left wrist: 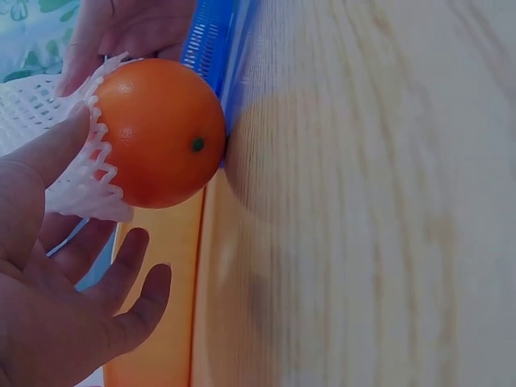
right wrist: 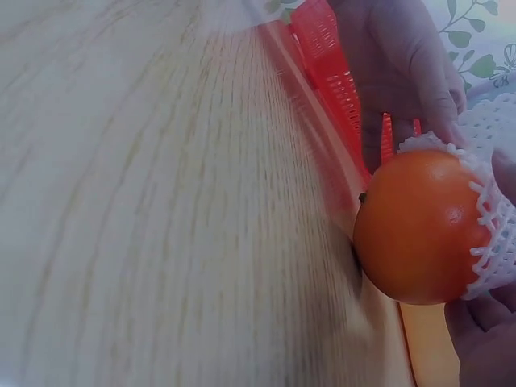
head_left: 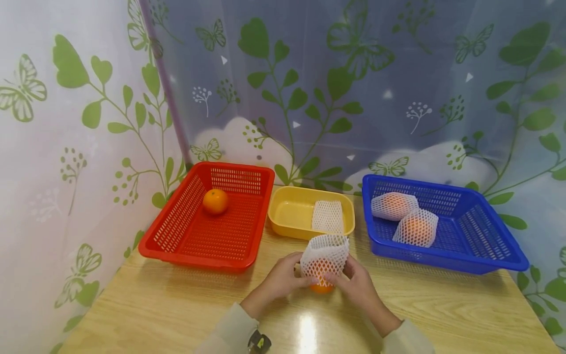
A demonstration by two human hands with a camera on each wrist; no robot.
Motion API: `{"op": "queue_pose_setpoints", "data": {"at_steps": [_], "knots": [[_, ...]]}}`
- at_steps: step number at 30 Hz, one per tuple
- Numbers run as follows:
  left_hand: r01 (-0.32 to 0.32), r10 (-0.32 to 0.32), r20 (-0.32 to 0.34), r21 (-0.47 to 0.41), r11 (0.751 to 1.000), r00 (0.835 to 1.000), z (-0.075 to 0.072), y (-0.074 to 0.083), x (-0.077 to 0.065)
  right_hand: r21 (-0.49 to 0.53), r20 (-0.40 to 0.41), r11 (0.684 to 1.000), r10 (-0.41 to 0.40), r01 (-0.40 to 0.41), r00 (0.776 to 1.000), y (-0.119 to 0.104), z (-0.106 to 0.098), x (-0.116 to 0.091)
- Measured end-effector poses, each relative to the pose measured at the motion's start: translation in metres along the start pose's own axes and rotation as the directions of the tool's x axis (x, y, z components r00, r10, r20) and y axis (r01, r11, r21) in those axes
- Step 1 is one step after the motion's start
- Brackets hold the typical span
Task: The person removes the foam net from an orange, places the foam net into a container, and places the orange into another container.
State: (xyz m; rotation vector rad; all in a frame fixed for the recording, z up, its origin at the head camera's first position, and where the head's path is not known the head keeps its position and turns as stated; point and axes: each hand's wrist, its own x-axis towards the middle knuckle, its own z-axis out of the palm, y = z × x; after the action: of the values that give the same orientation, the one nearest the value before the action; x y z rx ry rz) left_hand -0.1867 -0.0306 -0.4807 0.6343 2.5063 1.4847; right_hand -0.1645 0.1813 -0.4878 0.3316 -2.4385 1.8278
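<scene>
Pale sleeves (head_left: 234, 330), mine, two. Orange (head_left: 322, 289), one: glossy, half-sheathed in white foam net (head_left: 325, 251), in front of the yellow tub (head_left: 287, 230). Left hand (head_left: 283, 280), right hand (head_left: 359, 286): facing inward, my thumbs and fingers pinching it.

Pale beige sleeves (head_left: 236, 327), small black attachment (head_left: 258, 341) at the left one
</scene>
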Motion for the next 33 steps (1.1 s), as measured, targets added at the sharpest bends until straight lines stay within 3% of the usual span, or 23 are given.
{"op": "queue_pose_setpoints", "data": {"at_steps": [11, 17, 33], "knots": [[-0.035, 0.035, -0.088, 0.006, 0.999, 0.995, -0.0003, 0.0012, 0.0018, -0.038, 0.032, 0.997, 0.068, -0.067, 0.997, 0.0003, 0.0009, -0.0013], [-0.036, 0.036, -0.090, -0.001, 0.999, 0.995, -0.0002, 0.0002, 0.0037, -0.027, 0.045, 0.996, 0.084, -0.083, 0.995, -0.0025, -0.0005, -0.0017], [-0.012, 0.013, 0.032, -0.041, 0.999, 0.999, 0.0013, -0.0030, 0.0024, -0.076, -0.024, 0.992, 0.096, -0.097, 0.995, -0.0049, -0.0004, -0.0007]]}}
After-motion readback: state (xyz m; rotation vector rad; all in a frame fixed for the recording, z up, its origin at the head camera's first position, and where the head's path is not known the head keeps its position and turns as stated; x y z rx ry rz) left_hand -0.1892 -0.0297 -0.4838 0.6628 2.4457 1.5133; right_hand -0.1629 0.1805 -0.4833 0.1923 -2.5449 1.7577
